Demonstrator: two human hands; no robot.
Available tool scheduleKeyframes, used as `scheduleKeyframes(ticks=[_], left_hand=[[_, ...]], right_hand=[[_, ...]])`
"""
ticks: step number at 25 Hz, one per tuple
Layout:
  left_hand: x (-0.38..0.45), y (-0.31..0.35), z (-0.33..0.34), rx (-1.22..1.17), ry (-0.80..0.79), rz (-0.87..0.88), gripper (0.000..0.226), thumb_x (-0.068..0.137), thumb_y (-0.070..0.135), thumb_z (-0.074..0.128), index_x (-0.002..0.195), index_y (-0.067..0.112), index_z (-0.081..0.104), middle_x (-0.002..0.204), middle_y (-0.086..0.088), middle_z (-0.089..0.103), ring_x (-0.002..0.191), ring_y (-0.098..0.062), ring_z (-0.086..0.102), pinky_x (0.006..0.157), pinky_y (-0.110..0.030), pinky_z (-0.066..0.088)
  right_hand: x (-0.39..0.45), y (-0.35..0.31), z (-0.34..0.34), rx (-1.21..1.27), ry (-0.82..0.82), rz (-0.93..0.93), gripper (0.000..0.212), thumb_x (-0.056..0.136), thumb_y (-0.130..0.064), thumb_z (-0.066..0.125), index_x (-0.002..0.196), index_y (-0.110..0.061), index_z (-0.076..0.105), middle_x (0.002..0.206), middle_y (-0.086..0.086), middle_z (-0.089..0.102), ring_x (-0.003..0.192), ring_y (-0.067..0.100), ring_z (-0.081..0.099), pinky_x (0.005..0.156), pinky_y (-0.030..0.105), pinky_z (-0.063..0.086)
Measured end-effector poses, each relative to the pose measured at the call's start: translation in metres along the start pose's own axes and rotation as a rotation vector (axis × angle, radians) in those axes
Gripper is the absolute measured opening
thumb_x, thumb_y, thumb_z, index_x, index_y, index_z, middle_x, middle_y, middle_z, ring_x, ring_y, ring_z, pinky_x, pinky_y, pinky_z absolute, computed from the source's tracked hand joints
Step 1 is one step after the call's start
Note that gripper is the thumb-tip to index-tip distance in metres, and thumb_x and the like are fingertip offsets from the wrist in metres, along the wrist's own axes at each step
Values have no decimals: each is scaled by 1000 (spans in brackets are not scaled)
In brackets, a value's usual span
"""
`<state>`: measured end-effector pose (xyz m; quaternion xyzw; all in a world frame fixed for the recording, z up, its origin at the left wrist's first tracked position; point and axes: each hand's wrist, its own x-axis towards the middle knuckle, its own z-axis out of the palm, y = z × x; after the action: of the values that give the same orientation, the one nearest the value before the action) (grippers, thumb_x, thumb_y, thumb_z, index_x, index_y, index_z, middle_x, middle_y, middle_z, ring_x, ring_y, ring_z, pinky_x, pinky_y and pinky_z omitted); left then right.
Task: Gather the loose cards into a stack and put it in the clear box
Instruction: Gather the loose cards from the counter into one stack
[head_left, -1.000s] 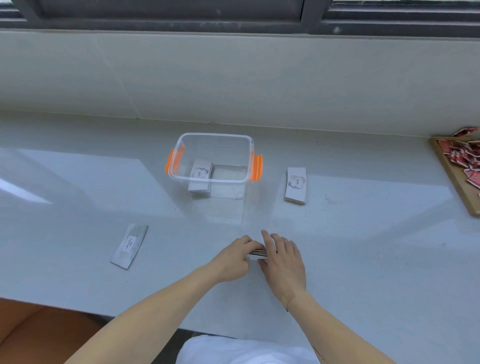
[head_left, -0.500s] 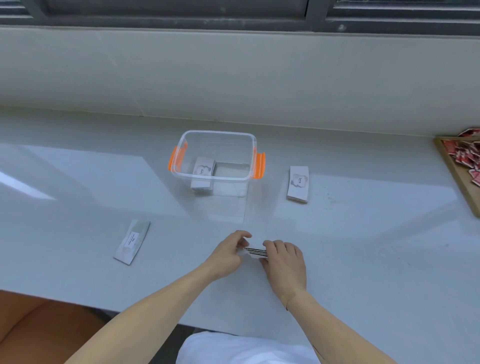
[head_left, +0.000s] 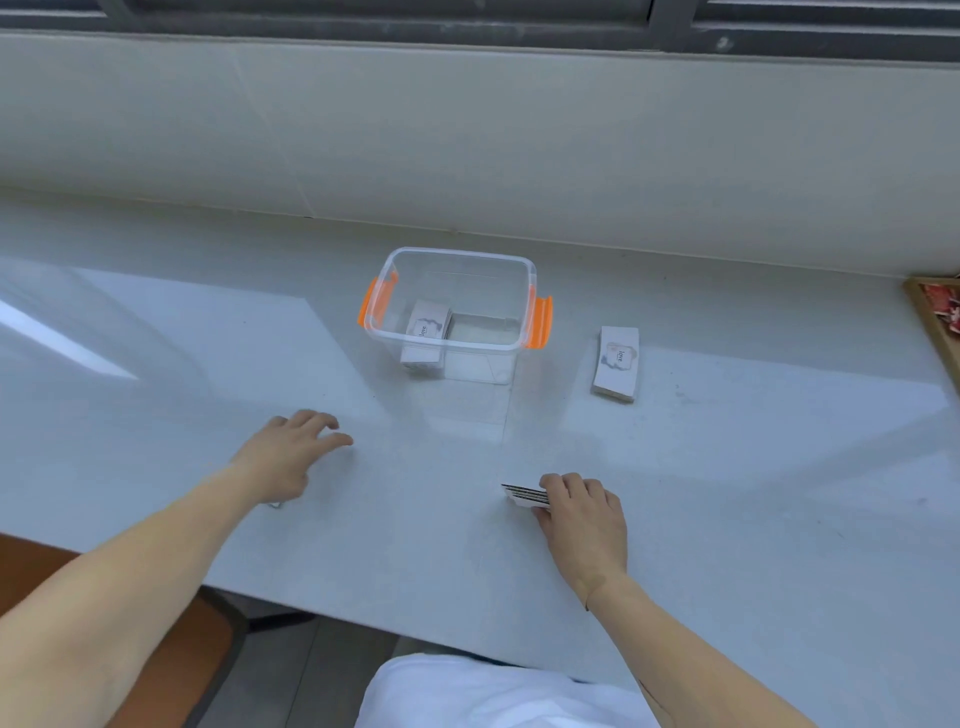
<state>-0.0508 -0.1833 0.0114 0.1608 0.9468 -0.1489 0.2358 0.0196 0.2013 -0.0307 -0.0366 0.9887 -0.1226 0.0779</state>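
Half a second ago both hands met over a small stack of cards at the middle of the counter; now the left hand has swung away to the left, and only the right hand is on the stack. That stack of cards sits low over the white counter, near its front edge, with the striped edges of the cards showing. The right hand's fingers are curled over the stack's right end, gripping it. Whether the stack touches the counter I cannot tell.

The left hand hovers palm down with fingers spread and loose, grasping nothing. A small pale corner shows just under its wrist; what it belongs to is hidden here.

Beyond the hands, toward the wall, stands the clear box with orange latches on both sides and no lid. Inside it, against the left wall, lies a pack of cards with the word "love" printed on top.

To the right of the box, well apart from it, a second similar pack lies on the counter. At the far right edge sits a wooden tray holding red pieces.
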Motion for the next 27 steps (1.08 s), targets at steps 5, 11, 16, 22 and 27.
scheduleKeyframes(ticks=[5, 11, 16, 22, 27], left_hand=[[-9, -37, -1, 143, -139, -40, 107, 74, 16, 64, 149, 46, -6, 162, 3, -10, 149, -27, 4, 106, -34, 35], [-6, -32, 10, 138, -169, 19, 115, 70, 32, 79, 149, 42, -4, 163, 5, -4, 149, -19, 13, 107, -31, 35], [-5, -32, 16, 37, -123, -55, 111, 64, 30, 83, 148, 42, 12, 155, 2, 15, 137, -18, 31, 98, -30, 40], [0, -30, 10, 118, -57, -107, 84, 59, 57, 79, 129, 34, 39, 130, 0, 31, 112, -20, 39, 82, -27, 40], [7, -29, -5, -86, 238, -174, 22, 82, 15, 70, 102, 20, 64, 112, -9, 44, 96, -32, 42, 73, -39, 42]], right_hand=[[-1, 0, 1, -7, 10, -1, 21, 87, -30, 64, 105, -20, 60, 96, 0, 64, 89, 28, 56, 79, 37, 44], [-2, -1, 1, -1, 14, 5, 21, 87, -28, 65, 105, -19, 61, 95, 0, 65, 88, 29, 57, 78, 38, 45], [-3, -3, 1, -3, 9, 23, 20, 85, -27, 67, 103, -19, 62, 94, 1, 66, 88, 30, 58, 77, 39, 46], [-1, -2, 1, -6, -11, 29, 21, 89, -31, 62, 107, -21, 59, 98, -1, 65, 92, 28, 56, 80, 36, 43], [2, 0, 1, -10, -30, 31, 22, 90, -33, 59, 110, -23, 57, 102, -3, 63, 95, 27, 54, 83, 35, 42]])
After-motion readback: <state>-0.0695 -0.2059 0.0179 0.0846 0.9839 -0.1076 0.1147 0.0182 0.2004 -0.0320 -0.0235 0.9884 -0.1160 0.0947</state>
